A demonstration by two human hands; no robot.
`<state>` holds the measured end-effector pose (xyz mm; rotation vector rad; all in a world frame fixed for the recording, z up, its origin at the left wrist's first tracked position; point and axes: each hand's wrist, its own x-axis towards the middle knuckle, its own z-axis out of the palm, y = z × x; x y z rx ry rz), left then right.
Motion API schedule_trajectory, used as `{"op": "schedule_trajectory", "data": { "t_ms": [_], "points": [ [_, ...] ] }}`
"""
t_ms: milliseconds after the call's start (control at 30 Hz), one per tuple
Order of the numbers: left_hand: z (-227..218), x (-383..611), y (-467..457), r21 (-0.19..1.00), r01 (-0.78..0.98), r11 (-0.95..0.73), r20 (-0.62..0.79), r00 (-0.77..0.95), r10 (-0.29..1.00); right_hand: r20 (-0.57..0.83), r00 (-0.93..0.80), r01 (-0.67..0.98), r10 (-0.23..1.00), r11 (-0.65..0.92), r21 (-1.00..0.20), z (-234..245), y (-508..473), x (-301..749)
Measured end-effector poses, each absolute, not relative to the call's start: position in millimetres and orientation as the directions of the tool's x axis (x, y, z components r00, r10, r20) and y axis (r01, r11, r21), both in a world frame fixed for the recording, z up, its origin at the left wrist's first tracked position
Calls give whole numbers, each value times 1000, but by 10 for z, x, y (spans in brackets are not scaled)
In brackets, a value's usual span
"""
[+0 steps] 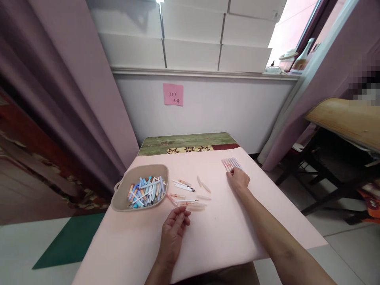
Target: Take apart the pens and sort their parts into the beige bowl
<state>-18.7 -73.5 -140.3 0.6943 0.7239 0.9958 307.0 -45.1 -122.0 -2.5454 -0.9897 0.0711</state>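
My left hand (175, 225) is over the near part of the table, its fingers curled and thumb tip against them. Whether anything small is pinched there I cannot make out. Just beyond its fingertips lie loose pen parts: white refills with dark tips (184, 187), orange-patterned barrel pieces (177, 196) and pale translucent caps or barrels (203, 197). Farther right, my right hand (239, 179) is closed at the near end of a row of pens (230, 163) lying side by side. Its fingertips are partly hidden, and what they grip does not show.
A beige basket (118, 202) full of mixed pen parts (147, 192) stands at the table's left. Pink cloth (219, 233) covers most of the table. A pink note (173, 94) is on the wall behind. At right stand a wooden table (347, 116) and a dark chair (323, 158).
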Motion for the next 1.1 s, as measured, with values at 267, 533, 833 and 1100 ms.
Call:
{"op": "schedule_trajectory", "data": {
  "t_ms": [267, 533, 833, 1100],
  "points": [
    [-1419, -194, -690, 735, -527, 426, -224, 404, 887, 138, 396, 831, 908, -290, -475, -1133, -344, 2230],
    [-1339, -314, -708, 525, -701, 483, -140, 489, 861, 77, 379, 832, 922, -304, -465, -1074, -87, 1912],
    [-1307, -366, -660, 396, -751, 528, -98, 537, 838, -13, 409, 821, 912, -375, -430, -1108, -133, 1945],
    [-1306, -351, -696, 455, -720, 524, -114, 536, 836, 8, 154, 919, 988, -140, -368, -1074, 83, 1466]
  ]
}}
